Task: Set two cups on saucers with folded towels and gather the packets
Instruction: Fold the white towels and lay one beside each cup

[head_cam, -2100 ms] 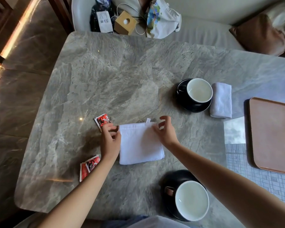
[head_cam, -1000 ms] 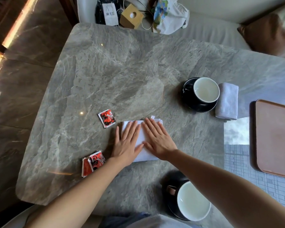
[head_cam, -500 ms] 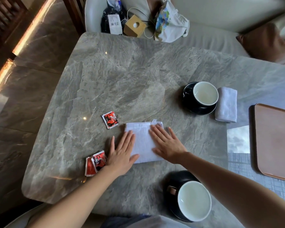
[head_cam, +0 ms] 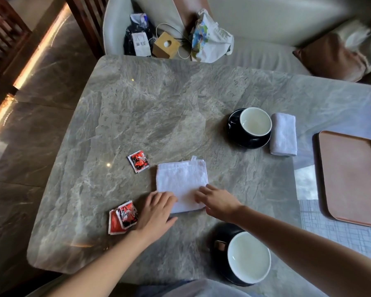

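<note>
Marble desk (head_cam: 159,103): one setting finished, one underway.
Left hand (head_cam: 156,211) and right hand (head_cam: 217,202) lie on the near edge of the flat towel (head_cam: 181,179), grip unclear; far cup (head_cam: 255,122) has its rolled towel (head_cam: 283,135); packets (head_cam: 138,161) lie scattered.

Tabletop (head_cam: 159,103), centre: flat towel (head_cam: 181,179). Single packet (head_cam: 138,161) just off its far-L corner, not touching. Two packets (head_cam: 122,217), overlapping, lie near-L of the towel. L hand (head_cam: 156,211) sits btwn those packets & the towel, fingers (head_cam: 168,196) on the towel's near-L corner. R hand (head_cam: 217,202) is on its near-R corner. Far R: far cup (head_cam: 255,122) on far saucer (head_cam: 238,139), w/ rolled towel (head_cam: 283,135) just R of the saucer. Tray (head_cam: 351,179) at R edge. Near edge, R of centre: near cup (head_cam: 248,257) on near saucer (head_cam: 217,256). Behind the tabletop: chair (head_cam: 114,28), box (head_cam: 165,45) on its seat, bag (head_cam: 137,37) L of box, second bag (head_cam: 212,43) R of it.
</note>
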Motion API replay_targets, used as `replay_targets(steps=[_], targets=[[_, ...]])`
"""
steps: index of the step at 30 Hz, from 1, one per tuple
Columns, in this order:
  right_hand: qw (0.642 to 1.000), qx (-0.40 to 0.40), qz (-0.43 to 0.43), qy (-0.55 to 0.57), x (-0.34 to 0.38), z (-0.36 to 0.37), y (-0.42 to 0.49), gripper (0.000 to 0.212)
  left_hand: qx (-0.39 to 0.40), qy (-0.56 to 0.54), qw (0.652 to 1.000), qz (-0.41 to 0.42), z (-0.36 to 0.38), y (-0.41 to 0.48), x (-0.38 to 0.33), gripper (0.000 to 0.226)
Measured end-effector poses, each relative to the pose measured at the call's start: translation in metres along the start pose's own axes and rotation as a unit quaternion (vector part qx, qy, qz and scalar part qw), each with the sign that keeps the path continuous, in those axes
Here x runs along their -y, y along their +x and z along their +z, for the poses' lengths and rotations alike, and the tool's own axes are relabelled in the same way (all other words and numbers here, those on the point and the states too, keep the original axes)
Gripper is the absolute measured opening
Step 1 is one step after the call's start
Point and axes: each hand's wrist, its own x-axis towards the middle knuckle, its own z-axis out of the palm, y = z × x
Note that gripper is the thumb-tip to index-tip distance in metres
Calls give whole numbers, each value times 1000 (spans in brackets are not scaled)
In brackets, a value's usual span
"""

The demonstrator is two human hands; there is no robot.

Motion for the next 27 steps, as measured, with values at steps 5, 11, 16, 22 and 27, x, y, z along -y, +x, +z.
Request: replay_targets(steps=[5,11,16,22,27], targets=[[995,-24,25,92,1,-6,0,29,16,20,1000,-11,-3,10,1,50],[987,-66,39,142,-5,-18,-8,28,21,-37,998,-51,-8,9,8,41],[995,-77,40,54,1,-14,-9,38,-2,-109,992,-71,-9,8,14,32],[988,-133,53,65,-4,-11,-9,27,-51,-179,978,-99,-12,5,23,25],[971,-177,74,139,-6,-14,-11,25,-55,-280,943,-170,-13,5,30,19]])
